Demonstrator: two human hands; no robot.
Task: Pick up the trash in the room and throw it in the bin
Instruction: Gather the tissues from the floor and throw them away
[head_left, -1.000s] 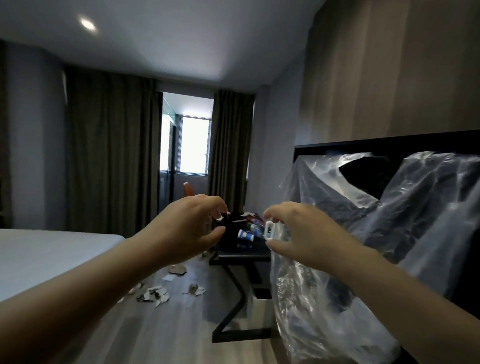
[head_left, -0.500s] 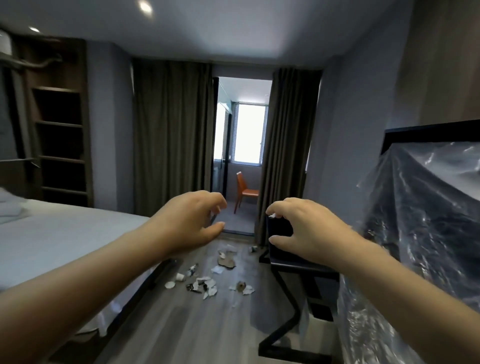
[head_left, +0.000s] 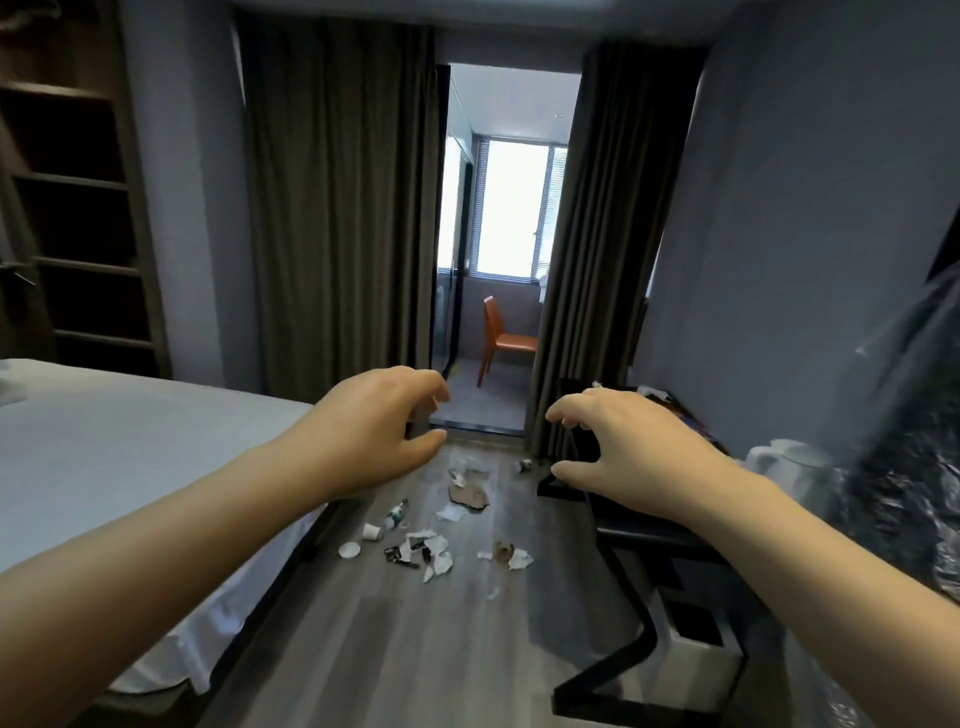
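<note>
Now: both of your hands are up at mid-frame and empty, with the trash on the floor beyond them.
Your left hand (head_left: 374, 426) and right hand (head_left: 623, 447) hover with fingers loosely curled and thumbs apart, gripping nothing. Torn paper scraps (head_left: 431, 551), a cardboard piece (head_left: 470, 493) and a paper cup (head_left: 371, 531) lie on the wood floor at frame centre, between the bed (head_left: 104, 457) and the black desk (head_left: 649, 535). The white bin (head_left: 672, 675) sits under the desk, lower right.

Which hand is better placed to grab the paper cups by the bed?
Left, probably. The left hand hangs empty near the bed, above the paper cups; the right hand hovers over the black desk, farther across.
</note>
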